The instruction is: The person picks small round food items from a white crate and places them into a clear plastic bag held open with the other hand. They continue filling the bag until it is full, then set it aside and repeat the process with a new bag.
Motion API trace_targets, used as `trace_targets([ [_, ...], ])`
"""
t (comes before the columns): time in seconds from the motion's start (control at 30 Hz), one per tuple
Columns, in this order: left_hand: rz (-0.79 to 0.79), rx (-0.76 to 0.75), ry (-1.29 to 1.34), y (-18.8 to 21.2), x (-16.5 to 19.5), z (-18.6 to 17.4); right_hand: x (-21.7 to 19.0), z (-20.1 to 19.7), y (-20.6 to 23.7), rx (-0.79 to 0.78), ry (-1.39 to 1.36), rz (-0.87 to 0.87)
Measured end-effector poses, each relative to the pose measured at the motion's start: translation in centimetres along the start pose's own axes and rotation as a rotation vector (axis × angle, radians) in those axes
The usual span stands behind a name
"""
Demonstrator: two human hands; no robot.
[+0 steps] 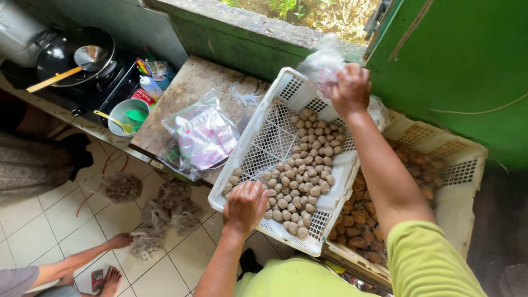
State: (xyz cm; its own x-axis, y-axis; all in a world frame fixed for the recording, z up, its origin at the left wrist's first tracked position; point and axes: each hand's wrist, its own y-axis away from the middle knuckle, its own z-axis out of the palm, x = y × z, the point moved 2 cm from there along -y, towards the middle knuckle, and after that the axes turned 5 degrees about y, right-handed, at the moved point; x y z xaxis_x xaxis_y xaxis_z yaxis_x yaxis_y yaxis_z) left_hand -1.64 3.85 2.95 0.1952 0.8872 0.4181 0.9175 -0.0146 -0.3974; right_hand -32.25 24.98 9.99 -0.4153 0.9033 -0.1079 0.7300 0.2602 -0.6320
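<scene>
1. Here the left hand point(245, 206) dips into a white plastic crate point(258, 144) w/ holes in it, fingers curled down on a bunch of small pale round balls point(308, 165); it looks like it grabs a few, but I can't tell for sure
2. The balls fill the mid & right part of that crate, the left part is bare
3. The right hand point(350, 88) is up at the far edge of the crate, pinched shut on a clear plastic bag point(323, 63)
4. The white crate sits tilted on top of a 2nd cream crate point(462, 165), which holds darker brown lumps point(360, 214)
5. Just left of the crate, a clear bag of pink & white packets point(203, 138) lies on a worn wood board point(192, 82)
6. Far left there's a black wok point(74, 55) w/ a ladle, & a small green bowl point(127, 115) w/ a yellow spoon
7. Down on the tile floor point(33, 220), another person's hand point(120, 240) touches net bags of balls point(159, 214)
</scene>
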Motion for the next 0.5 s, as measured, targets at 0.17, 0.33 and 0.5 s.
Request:
trace_targets([
  [0.17, -0.135, -0.03, 0.127, -0.1, -0.3, -0.3, 1.1, -3.0, 7.5, 0.031, -0.801, 0.2],
  [0.33, -0.045, 0.174, 0.753, -1.3, 0.0, -1.2, -3.1, -5.2, 17.8, -0.157, -1.291, 0.049],
  [0.5, -0.262, 0.166, 1.721, -2.0, 0.4, 1.5, -7.6, -6.2, 24.4, -0.463, -1.674, 0.14],
])
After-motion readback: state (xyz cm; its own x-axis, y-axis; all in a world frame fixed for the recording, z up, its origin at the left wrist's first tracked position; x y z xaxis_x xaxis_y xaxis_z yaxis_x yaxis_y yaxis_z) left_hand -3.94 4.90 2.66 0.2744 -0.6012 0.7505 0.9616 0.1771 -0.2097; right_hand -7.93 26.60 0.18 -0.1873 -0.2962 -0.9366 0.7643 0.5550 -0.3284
